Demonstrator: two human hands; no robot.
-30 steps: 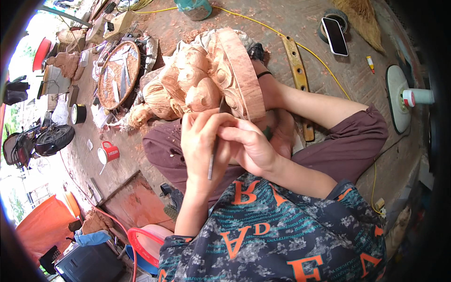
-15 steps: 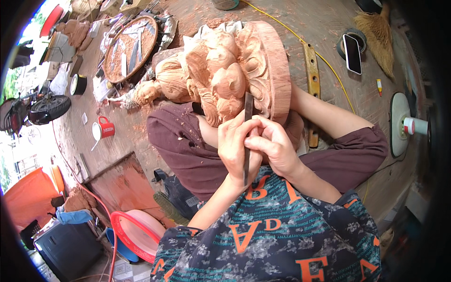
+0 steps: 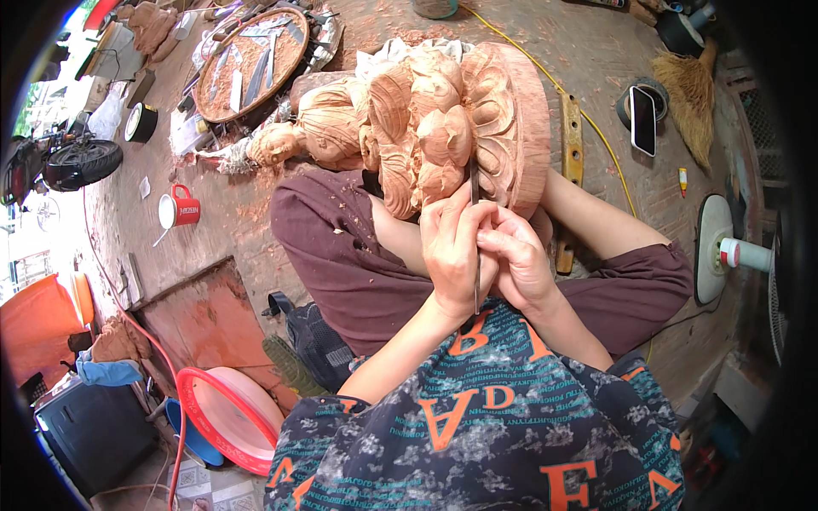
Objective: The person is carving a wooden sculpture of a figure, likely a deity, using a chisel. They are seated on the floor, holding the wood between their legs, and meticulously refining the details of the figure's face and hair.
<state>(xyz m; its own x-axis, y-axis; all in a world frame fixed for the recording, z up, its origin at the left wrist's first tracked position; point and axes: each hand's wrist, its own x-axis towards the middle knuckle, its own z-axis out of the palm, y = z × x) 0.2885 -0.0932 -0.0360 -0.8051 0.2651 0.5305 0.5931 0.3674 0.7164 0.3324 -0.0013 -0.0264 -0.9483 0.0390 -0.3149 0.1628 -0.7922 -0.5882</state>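
A reddish wooden statue [image 3: 388,136] lies on its side across my lap. Its carved head points left, and its round base with petal shapes is on the right. My left hand [image 3: 452,249] is closed around a long, thin, dark metal carving chisel [image 3: 475,182], whose far end meets the carved petals near the base. Pressed against it from the right, my right hand [image 3: 518,260] grips the same tool with bent fingers. The chisel's near end shows below my left hand, close to my shirt. The exact contact of its tip with the wood is hard to make out.
A round tray [image 3: 294,64] of blades and tools stands at the far left. A red mug [image 3: 186,209] is on the left. At right are a yellow level [image 3: 572,145], a phone [image 3: 643,119], a broom [image 3: 686,98] and a fan base [image 3: 712,247]. Wood shavings litter the floor.
The statue and both hands appear farther right in the picture, as the whole view has shifted. The chisel has turned from its flat face to its narrow edge; both hands keep their grip.
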